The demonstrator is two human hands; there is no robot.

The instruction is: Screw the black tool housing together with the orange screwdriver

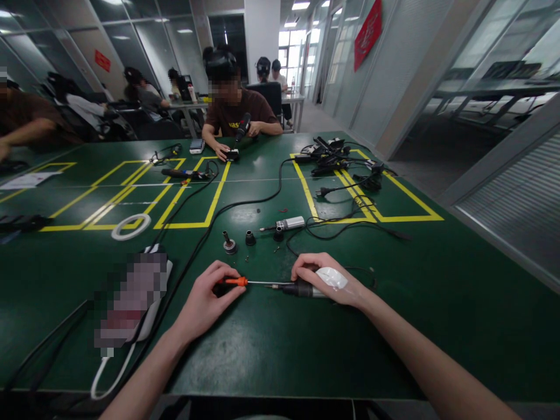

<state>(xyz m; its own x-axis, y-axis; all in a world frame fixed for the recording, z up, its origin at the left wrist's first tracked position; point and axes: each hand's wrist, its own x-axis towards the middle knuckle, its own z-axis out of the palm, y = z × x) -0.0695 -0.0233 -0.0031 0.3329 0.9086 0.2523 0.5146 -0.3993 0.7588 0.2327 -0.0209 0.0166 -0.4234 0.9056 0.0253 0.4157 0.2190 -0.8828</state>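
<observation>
Tool (pixel 301 289) lies crosswise under the person's right hand (pixel 349 287), the nearer one, curled around its body. Its thin tip faces the left hand (pixel 203 300), which grips a screwdriver (pixel 236 282), roughly parallel, shaft reaching beside the tool. Beyond the tool stand black caps (pixel 250 238).

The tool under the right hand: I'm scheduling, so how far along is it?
Done, apparently: a black collar lies loose near the silver tool. In hand: the left hand holds an orange-handled screwdriver toward the tool under the right hand. Left, perhaps: its black nose, which is on; whether it comes off is unclear.
</observation>
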